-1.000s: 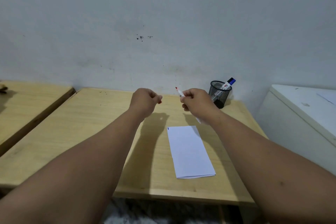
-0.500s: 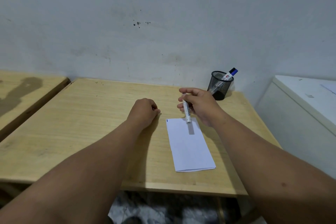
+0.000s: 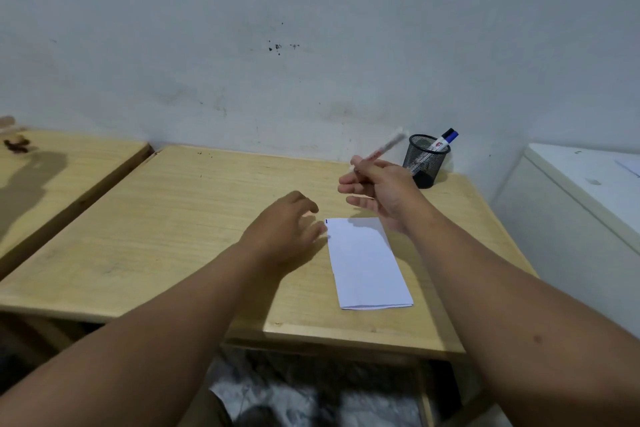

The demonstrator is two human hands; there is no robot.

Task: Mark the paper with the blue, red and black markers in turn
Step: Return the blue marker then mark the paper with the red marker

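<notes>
Hands: our right hand grips the red marker above the paper; our left hand rests spread beside it. Blue mark done, we judge; blue marker in holder; red, black remain.

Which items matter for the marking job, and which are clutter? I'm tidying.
Job: folded white paper; white red-printed marker in right hand; blue-capped marker in black mesh cup.
Lying about: brown object on left table; white cabinet.
</notes>
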